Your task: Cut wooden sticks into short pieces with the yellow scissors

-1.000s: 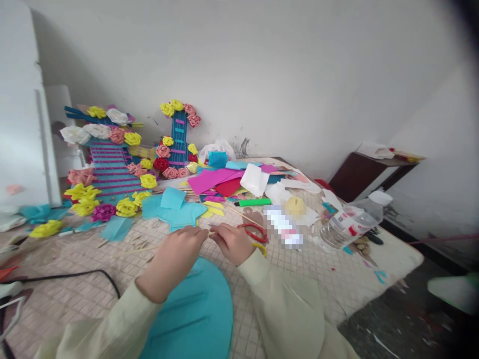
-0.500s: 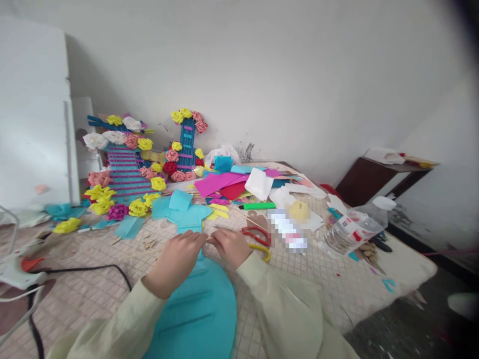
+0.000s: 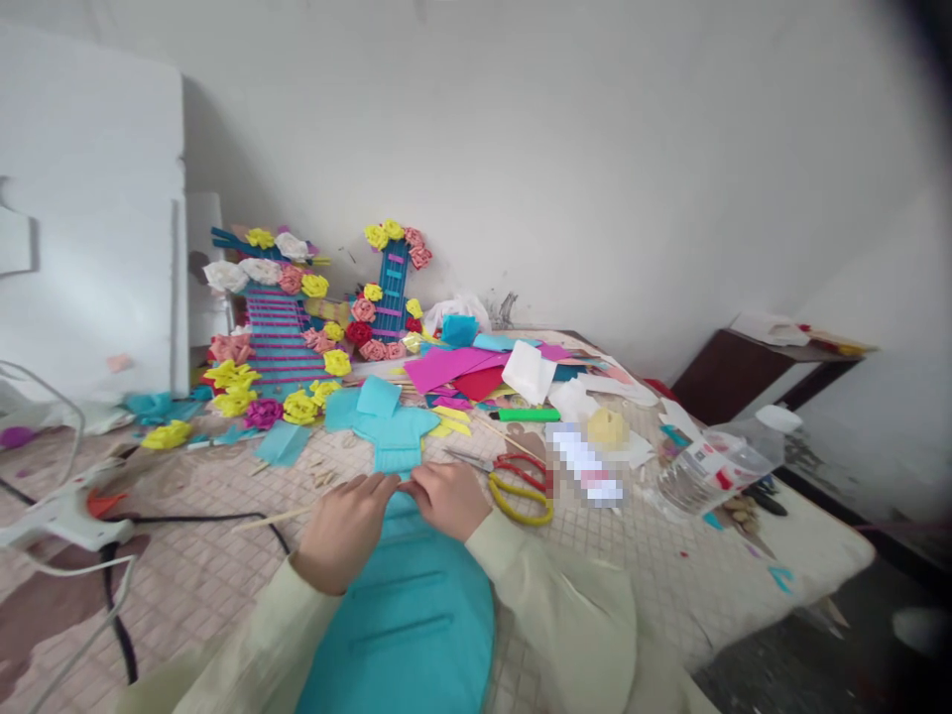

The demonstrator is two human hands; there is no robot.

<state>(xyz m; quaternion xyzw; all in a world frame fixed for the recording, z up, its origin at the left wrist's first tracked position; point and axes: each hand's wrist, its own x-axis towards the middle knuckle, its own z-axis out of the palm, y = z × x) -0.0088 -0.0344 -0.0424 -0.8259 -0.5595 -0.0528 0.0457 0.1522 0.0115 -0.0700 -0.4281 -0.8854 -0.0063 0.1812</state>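
My left hand (image 3: 349,526) is closed around a thin wooden stick (image 3: 272,518), whose pale end sticks out to the left. The fingertips of my right hand (image 3: 450,499) are pinched together right beside the left ones, in line with the stick. What lies between the fingertips is mostly hidden. Below both hands rests a turquoise paper-covered instrument-shaped piece (image 3: 416,635) with a rounded body, raised strips and a narrower neck. Its top (image 3: 394,424) shows beyond my hands. Scissors (image 3: 521,491) with red and yellow handles lie to the right of my right hand.
Two flower-trimmed paper instruments (image 3: 279,337) (image 3: 393,297) lean at the back. Coloured paper sheets (image 3: 442,367), a green marker (image 3: 525,415) and a plastic bottle (image 3: 714,471) lie on the table (image 3: 610,585). A white glue gun (image 3: 70,511) with cords sits left.
The view has shifted, so things appear farther right. The wooden stick now shows left of my left hand. My hands have come closer together, and more of the scissors is visible.
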